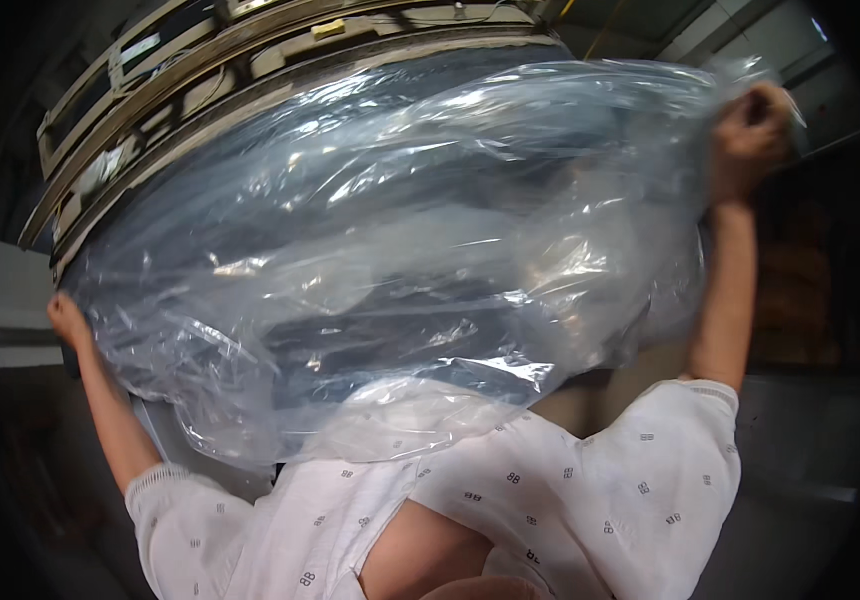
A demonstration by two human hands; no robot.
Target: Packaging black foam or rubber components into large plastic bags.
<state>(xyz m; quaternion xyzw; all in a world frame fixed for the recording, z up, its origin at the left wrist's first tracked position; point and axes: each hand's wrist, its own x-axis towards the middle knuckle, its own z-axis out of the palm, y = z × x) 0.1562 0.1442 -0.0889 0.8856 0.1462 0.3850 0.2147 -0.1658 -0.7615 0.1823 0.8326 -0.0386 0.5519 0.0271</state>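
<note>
At the far left, the person's bare left hand is raised beside the lower left edge of a large, clear, crinkled plastic sheet, its fingers curled in and appearing to pinch that edge, though the grip itself is too small to make out. Just above and to the right of this hand begins a long, slatted frame of brownish, wood-like rails, which slants up across the upper left. The sheet fills the middle, spread between the two hands over a dark grey, flat counter that shows through it (the shine on the folds hides much of what lies beneath). Its near edge hangs in front of a white, short-sleeved shirt with small dark printed marks, covering part of the chest. Beyond the sheet, a small yellow block-like object sits on the frame. At the upper right, the bare right hand is lifted high, its fingers closed in a fist around the bunched upper right corner of the sheet.
</note>
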